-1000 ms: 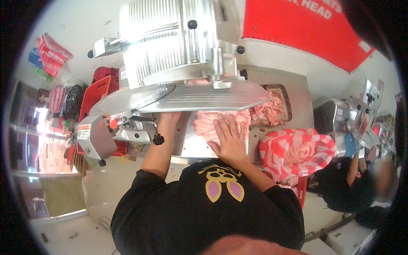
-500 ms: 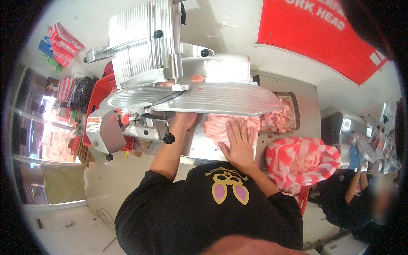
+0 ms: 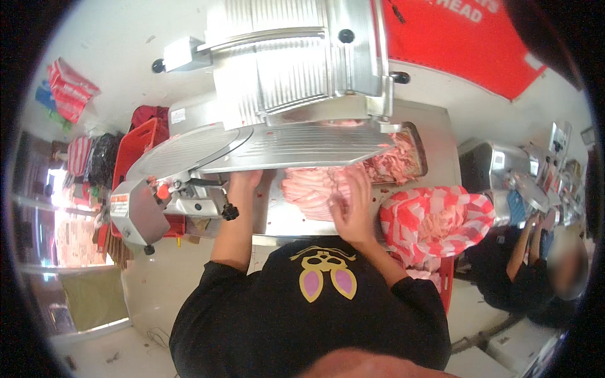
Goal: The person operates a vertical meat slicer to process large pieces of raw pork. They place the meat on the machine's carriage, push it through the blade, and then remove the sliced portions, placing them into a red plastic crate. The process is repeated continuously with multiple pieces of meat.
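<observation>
My right hand [image 3: 350, 208] stands at the edge of the meat slices [image 3: 305, 192], fingers loosely bent and thumb apart, closed round nothing that I can make out; motion blurs the fingertips. The pile lies toward ten o'clock from that palm, so my hand seems placed to steady or square its near side. My left hand [image 3: 247, 179], beyond it at about half past nine, reaches under the slicer's slanted plate [image 3: 315, 146]; its fingers are hidden, so I cannot tell their grip. The slices sit just below that plate, likely to keep them within reach of both hands. The ribbed carriage [image 3: 277, 75] rises at eleven. A tray [image 3: 425, 165] of scraps sits at one, apparently kept clear of the pile, and a checkered bag [image 3: 403, 222] at half past three gapes around more meat, its mouth seemingly spread for easy access.
</observation>
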### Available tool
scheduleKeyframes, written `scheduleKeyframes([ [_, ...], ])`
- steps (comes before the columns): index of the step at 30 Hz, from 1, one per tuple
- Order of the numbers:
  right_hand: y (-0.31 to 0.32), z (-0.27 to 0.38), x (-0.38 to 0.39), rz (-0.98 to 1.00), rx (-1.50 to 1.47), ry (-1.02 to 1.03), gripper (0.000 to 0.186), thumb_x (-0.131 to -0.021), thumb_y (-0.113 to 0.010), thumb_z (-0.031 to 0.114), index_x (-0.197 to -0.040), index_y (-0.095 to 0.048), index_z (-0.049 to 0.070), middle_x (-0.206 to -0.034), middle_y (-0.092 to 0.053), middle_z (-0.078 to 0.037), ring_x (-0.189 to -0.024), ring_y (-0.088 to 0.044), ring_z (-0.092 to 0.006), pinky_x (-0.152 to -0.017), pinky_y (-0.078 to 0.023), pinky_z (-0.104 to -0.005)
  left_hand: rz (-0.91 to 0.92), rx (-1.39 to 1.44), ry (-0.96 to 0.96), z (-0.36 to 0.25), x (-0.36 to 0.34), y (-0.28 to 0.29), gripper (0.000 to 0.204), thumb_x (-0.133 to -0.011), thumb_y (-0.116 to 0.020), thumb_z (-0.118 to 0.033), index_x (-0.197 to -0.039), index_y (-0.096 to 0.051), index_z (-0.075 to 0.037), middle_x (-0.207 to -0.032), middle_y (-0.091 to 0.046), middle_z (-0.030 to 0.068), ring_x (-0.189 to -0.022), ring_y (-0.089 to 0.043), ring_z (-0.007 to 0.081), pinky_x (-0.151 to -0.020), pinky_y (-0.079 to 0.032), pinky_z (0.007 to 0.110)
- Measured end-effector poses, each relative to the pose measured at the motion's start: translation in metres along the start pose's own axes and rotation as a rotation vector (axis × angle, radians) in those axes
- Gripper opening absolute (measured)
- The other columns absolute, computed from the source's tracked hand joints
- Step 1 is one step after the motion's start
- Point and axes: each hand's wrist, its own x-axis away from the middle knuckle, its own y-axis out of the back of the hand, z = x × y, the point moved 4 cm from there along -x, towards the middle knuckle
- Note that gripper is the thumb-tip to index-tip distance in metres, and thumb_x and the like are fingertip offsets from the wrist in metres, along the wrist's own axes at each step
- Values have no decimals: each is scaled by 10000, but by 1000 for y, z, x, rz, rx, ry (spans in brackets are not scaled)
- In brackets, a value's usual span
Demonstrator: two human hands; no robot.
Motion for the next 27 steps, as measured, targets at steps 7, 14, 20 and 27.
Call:
scheduleKeyframes([
  [7, 13, -116, 28, -239, -92, -415, 487, -983, -642, 164, -1418, -482, 15, -1434, -526, -166, -1365, -462, -300, -1156, -338, -451, -69, -12, -4, -1, -7, 8, 382, -1019, -588, -345, -1290, -636, -79, -1260, -676, 83, -1166, -630, 236, -1021, -516, 396],
  [14, -12, -150, 66, -146, -256, -669, 560, -947, -652, 142, -1447, -471, -35, -1392, -569, -232, -1346, -508, -346, -1164, -356, -418, -30, -50, -25, -5, -2, -19, 415, -1002, -628, -367, -1298, -630, -75, -1289, -657, 86, -1200, -612, 232, -1057, -486, 402],
  [20, -36, -164, 76, 18, -464, -769, 596, -1001, -640, 180, -1518, -408, -7, -1477, -519, -255, -1374, -494, -342, -1168, -359, -418, -39, -212, 44, 3, 6, -14, 584, -1010, -599, -437, -1466, -506, -84, -1451, -576, 75, -1359, -516, 235, -1183, -351, 443],
  [27, -66, -197, 79, 109, -595, -562, 680, -1005, -632, 195, -1579, -313, 21, -1566, -423, -231, -1446, -403, -331, -1198, -316, -413, -66, -205, 33, -3, 6, -4, 550, -1012, -586, -425, -1424, -535, -64, -1438, -585, 96, -1336, -544, 250, -1144, -425, 418],
])
